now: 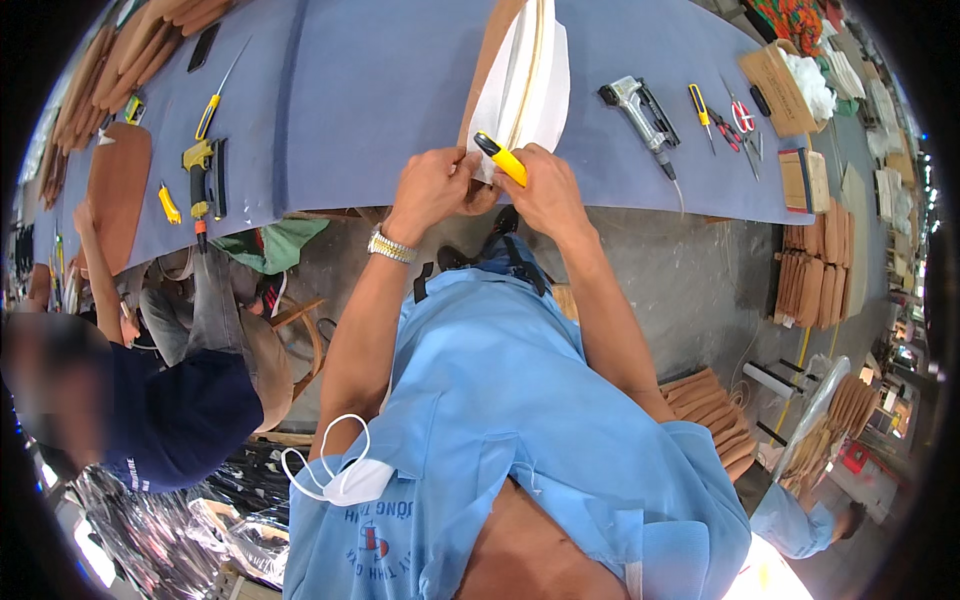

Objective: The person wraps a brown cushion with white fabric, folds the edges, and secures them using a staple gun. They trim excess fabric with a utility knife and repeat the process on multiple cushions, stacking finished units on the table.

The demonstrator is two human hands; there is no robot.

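Observation:
A long upholstered piece [545,88] with brown covering along one side, white fabric and a yellowish strip down its middle lies across the table, its near end at the front edge. My left hand [435,188], with a watch on the wrist, is closed, thumb and fingers pinching the brown covering at that near end. My right hand [548,195] is closed around a yellow utility knife [510,163], whose black end points up and left over the piece. Whether a blade shows cannot be made out. Both hands are close together.
On the blue table [370,80], a staple gun [643,115], a yellow screwdriver [700,103], and red-handled scissors [741,115] lie to the right. At left are a second staple gun [203,180] and a co-worker [170,410] handling a brown panel [120,195]. A cardboard box [775,90] stands far right.

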